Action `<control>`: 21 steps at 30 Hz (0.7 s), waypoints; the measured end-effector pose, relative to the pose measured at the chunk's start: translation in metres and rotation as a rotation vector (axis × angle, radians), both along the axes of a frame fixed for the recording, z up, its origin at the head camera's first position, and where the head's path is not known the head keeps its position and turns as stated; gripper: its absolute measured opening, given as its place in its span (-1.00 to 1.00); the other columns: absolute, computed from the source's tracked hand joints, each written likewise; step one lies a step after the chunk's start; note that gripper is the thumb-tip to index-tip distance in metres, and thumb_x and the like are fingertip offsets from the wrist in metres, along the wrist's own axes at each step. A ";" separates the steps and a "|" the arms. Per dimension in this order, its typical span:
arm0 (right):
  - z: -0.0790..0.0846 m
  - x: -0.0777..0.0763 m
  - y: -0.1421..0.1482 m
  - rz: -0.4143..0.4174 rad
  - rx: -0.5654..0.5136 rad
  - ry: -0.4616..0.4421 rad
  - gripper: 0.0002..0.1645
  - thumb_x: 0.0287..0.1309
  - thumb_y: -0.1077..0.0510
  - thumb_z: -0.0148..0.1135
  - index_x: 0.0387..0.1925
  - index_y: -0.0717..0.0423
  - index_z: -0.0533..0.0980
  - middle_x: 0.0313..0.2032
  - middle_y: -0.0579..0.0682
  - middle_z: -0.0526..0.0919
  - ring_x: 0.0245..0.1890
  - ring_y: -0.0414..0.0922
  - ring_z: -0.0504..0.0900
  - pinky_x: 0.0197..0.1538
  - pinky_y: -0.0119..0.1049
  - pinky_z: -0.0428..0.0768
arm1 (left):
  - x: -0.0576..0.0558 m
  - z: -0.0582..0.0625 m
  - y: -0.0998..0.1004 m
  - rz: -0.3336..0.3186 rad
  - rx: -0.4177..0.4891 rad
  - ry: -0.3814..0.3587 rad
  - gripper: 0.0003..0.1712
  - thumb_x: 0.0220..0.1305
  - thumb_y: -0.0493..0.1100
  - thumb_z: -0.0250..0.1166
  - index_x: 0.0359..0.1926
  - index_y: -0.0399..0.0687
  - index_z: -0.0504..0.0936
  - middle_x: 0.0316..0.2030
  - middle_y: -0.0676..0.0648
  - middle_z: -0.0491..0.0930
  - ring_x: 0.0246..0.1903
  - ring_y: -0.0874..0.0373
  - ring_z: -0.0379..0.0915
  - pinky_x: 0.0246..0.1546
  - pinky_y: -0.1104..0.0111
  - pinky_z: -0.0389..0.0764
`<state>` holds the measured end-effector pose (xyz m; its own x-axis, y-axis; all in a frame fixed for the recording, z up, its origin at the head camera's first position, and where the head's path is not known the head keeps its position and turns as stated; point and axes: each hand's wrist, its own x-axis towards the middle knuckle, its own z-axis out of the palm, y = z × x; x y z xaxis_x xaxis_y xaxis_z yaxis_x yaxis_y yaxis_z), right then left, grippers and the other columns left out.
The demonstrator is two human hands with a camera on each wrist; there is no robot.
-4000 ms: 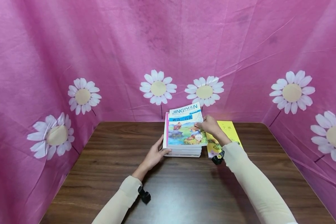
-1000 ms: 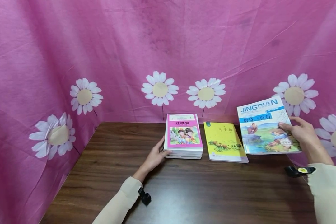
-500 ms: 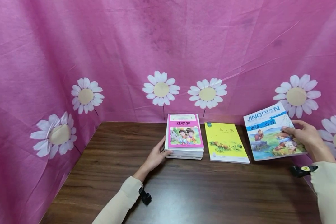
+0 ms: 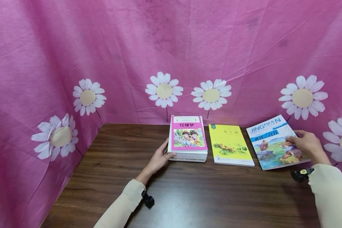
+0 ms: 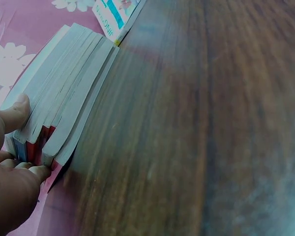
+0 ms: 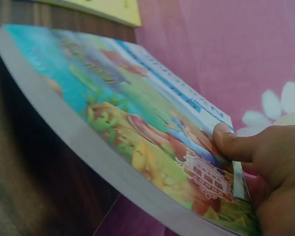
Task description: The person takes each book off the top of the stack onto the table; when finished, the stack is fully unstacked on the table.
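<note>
My right hand point(image 4: 307, 144) pinches the right edge of a blue-and-white picture-cover book point(image 4: 276, 148), thumb on top. In the right wrist view a dark gap shows beneath the near edge of this book point(image 6: 78, 132), which is tilted. My left hand point(image 4: 158, 158) grips the near left corner of a stack of books point(image 4: 188, 156), its thumb on the front page edges and its fingers at the spines. A pink-bordered book point(image 4: 189, 134) lies on top of the stack. Between the stack and the blue-and-white book, a yellow book point(image 4: 231, 145) lies flat.
The books are near the back of a dark wooden table point(image 4: 182, 193). A pink curtain point(image 4: 131, 57) with large white daisies hangs behind and at both sides. Both wrists wear black straps over beige sleeves.
The blue-and-white book left the stack's top, baring the pink-bordered book. My right hand carried it rightward past the yellow book, then lowered it toward the table. My left hand stayed at the stack.
</note>
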<state>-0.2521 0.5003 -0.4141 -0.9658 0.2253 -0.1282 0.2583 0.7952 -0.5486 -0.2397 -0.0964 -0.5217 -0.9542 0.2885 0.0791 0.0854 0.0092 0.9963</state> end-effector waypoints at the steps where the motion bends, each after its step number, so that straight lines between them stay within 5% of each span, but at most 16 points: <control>1: -0.002 0.000 0.000 -0.012 0.000 0.001 -0.06 0.62 -0.15 -0.02 0.50 0.63 0.07 0.27 0.74 0.22 0.02 0.45 0.37 0.07 0.35 0.37 | 0.000 0.000 0.000 -0.001 0.006 0.000 0.02 0.47 -0.36 0.33 0.72 -0.12 -0.07 0.70 -0.27 -0.04 0.54 -0.25 0.27 0.32 0.41 0.56; 13: -0.029 -0.006 0.005 -0.095 0.152 -0.020 -0.06 0.60 -0.23 -0.01 0.57 0.43 0.08 0.38 0.74 0.17 0.20 0.68 0.28 0.12 0.50 0.36 | 0.001 -0.001 0.003 -0.011 0.025 0.001 0.01 0.46 -0.40 0.31 0.72 -0.18 -0.08 0.67 -0.36 0.02 0.51 -0.30 0.30 0.31 0.41 0.57; 21: -0.049 -0.009 0.006 -0.118 0.153 0.005 -0.14 0.61 -0.16 0.00 0.59 0.36 0.10 0.38 0.73 0.19 0.21 0.68 0.27 0.17 0.50 0.32 | 0.001 0.002 0.002 -0.005 0.014 0.006 0.02 0.46 -0.38 0.32 0.72 -0.15 -0.07 0.67 -0.32 0.03 0.52 -0.27 0.29 0.31 0.42 0.56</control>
<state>-0.2610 0.5066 -0.4635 -0.9322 0.3532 -0.0793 0.3522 0.8341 -0.4246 -0.2384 -0.0945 -0.5199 -0.9521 0.2925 0.0894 0.0918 -0.0053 0.9958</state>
